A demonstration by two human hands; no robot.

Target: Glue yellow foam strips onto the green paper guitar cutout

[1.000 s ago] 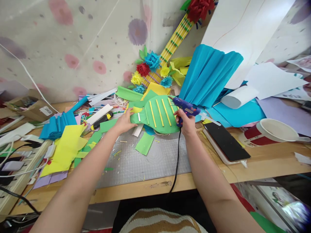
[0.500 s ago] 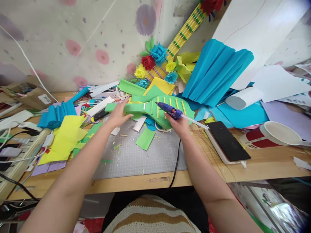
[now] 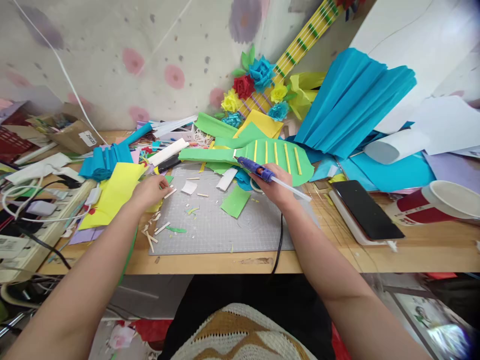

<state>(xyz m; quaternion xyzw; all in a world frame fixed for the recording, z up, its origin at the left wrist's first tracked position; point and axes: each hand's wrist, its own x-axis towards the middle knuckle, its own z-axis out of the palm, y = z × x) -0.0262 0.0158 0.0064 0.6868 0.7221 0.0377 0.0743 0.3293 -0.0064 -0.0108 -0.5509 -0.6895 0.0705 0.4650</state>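
My right hand [image 3: 276, 186] grips a blue hot glue gun [image 3: 255, 167], with a clear glue stick [image 3: 291, 189] sticking out of its back. The gun's nozzle points left, close to a short white strip on the green guitar-shaped cutout [image 3: 245, 150]. Several yellow strips lie across the cutout's wide body. At the left edge of the grey cutting mat [image 3: 210, 232], my left hand [image 3: 150, 192] has its fingers pinched together; what they hold, if anything, is hidden. A small white stick [image 3: 170, 193] is beside its fingertips, and more sticks [image 3: 150, 239] lie below.
A phone [image 3: 368, 209] lies on a white block at right, beside a red and white paper cup [image 3: 437, 202]. Blue pleated paper [image 3: 354, 105] and a yellow guitar with paper flowers [image 3: 300, 45] lean at the back. Left are a power strip [image 3: 71, 220] and yellow paper [image 3: 116, 195].
My left hand has left the cutout's neck and moved left and down to the small sticks, its fingers closing. The glue gun's nozzle is now nearer the neck. The view has shifted slightly.
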